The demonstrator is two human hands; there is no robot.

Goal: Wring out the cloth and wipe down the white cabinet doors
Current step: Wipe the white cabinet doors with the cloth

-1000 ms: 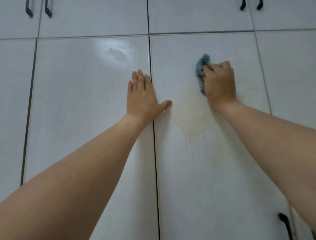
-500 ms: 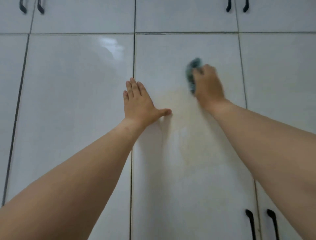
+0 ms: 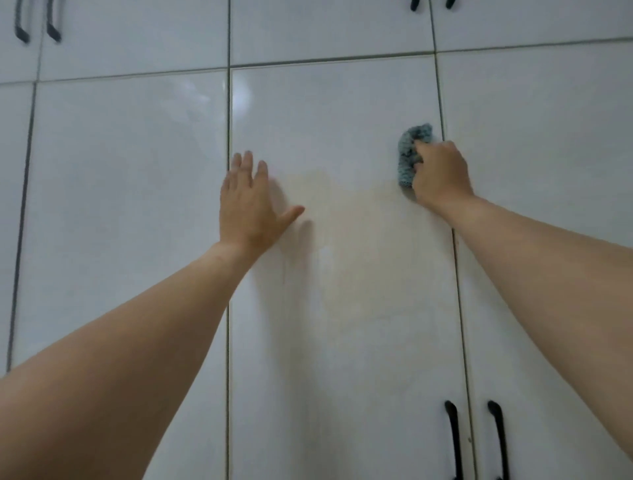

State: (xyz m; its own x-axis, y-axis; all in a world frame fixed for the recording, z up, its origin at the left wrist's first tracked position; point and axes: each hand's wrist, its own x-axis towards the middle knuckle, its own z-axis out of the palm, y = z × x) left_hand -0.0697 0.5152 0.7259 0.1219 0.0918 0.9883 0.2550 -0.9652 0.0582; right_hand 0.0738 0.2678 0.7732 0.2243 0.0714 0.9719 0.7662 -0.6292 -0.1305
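Two bare forearms reaching up from the near edge toward a wall of glossy white cabinet doors.

Left hand (image 3: 248, 205) laid flat against the middle door (image 3: 342, 342), fingers straight and close together, thumb spread out to the right, palm near that door's left edge beside the dark vertical seam. Nothing held in it.

Right hand (image 3: 440, 178) curled round a bunched blue-grey cloth (image 3: 409, 154), knuckles toward the camera, fingers wrapped over the fabric. Cloth pressed against the middle door close to its right edge, just left of the seam with the right door (image 3: 548, 171). Wad of cloth showing above and to the left of the fist, rest of it hidden under the hand.

Between the two hands, a faint yellowish, duller patch on the middle door, trailing downward; whether damp or stained, cannot tell.

Left door (image 3: 120, 205) shiny, with a pale glare near its upper right corner.

Pair of black handles (image 3: 474, 440) low on the right, one on each side of the seam between middle and right doors. Another pair of black handles (image 3: 36, 24) at far upper left on the upper row of doors, and the tips of two more (image 3: 431, 4) at the top edge, right of centre.
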